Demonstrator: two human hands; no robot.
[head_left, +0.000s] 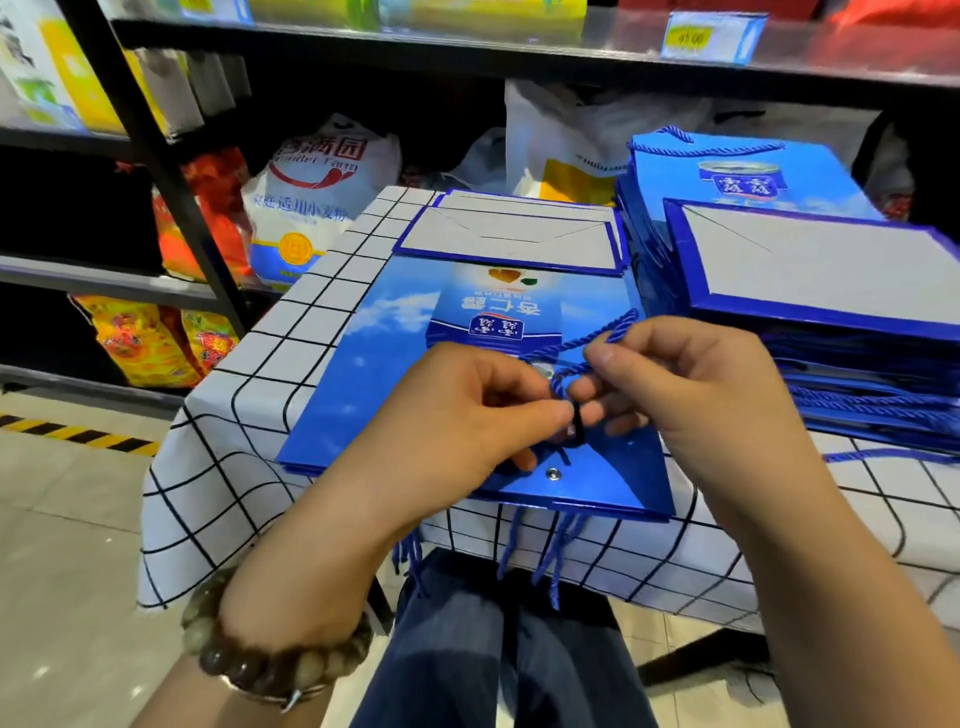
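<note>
A flat blue paper gift bag (374, 364) lies on the checked tablecloth (249, 405) in front of me, printed side up, on top of a small pile of the same bags. Near its front edge is a metal eyelet (553, 473). A blue cord (592, 340) loops above the bag between my hands. My left hand (467, 415) pinches the cord's end just above the eyelet. My right hand (691, 384) pinches the cord close beside it, fingertips almost touching the left ones. More cord ends (556, 551) hang over the table's front edge.
A tall stack of folded blue bags (831, 322) with cords sits at the right of the table. Store shelves (171, 171) with flour sacks (317, 202) and packets stand behind and to the left. My legs are under the table; the tiled floor lies to the left.
</note>
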